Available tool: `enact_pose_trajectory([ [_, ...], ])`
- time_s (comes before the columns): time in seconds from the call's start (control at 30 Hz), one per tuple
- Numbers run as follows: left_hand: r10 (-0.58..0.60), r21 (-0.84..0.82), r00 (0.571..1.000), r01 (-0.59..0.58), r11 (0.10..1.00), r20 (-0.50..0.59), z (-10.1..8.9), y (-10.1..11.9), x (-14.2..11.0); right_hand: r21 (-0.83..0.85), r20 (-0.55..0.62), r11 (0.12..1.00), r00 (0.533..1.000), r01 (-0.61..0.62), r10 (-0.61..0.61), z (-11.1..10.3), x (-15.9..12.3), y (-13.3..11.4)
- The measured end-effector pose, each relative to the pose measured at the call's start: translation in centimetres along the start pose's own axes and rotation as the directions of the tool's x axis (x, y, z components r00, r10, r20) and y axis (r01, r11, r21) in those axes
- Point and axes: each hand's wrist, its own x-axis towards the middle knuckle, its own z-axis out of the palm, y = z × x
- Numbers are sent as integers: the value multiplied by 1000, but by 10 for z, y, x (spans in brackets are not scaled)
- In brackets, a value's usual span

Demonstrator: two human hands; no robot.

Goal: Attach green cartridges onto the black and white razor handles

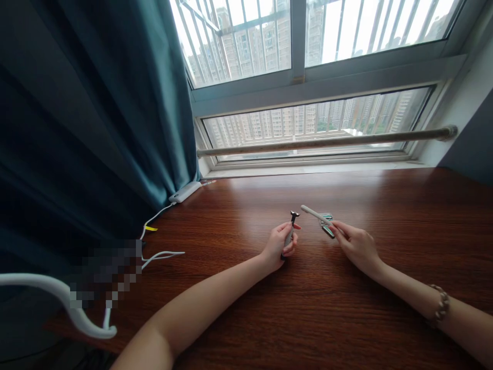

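On a glossy red-brown wood-grain table [346, 318], the left hand [275, 245] curls its fingers around the grey handle of a slim razor-like tool with a black neck and a dark T-shaped head [288, 235], held upright with a slight lean to the right, its head above the thumb and its dark lower end showing below the fist. To the right, the right hand [360, 249] pinches the near end of a thin whitish stick [315, 214] between thumb and fingertips; the stick slants to the far left, its free end near the tool's head but apart from it. Behind and below the stick lies a small dark and silvery-green object [327, 232], partly covered, its exact kind too small to tell. A braided brown-and-pale bracelet [441, 307] circles the right wrist. At the far left, a white oblong block [185, 192] with a white cable [158, 210] rests by a dark teal curtain [154, 103], a yellow tag [151, 228] beside the cable. Across the far side, a pale round rail [327, 143] runs before a grey-framed window [246, 97].
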Motion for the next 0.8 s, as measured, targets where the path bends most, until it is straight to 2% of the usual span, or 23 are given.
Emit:
enact_pose_trajectory([
  [0.23, -1, 10, 1000, 1, 1000, 17, 0, -1, -2, 38, 26, 999, 1000, -5, 4, -1, 0, 0],
  [0.33, 3, 18, 1000, -4, 1000, 20, 0, -1, -2, 73, 45, 997, 998, 31, -34, -1, -1, 0],
  [0.47, 13, 9, 1000, -13, 1000, -3, 1, -1, -1, 44, 18, 999, 999, 25, -26, 0, -1, 1],
  [0.63, -6, -29, 1000, 5, 1000, -10, -1, -1, 1, 11, 22, 983, 983, 183, -183, 3, -2, 1],
  [0.8, -35, -63, 999, 35, 997, -7, -4, -1, 2, -31, 11, 985, 985, 171, -170, 4, -3, 0],
])
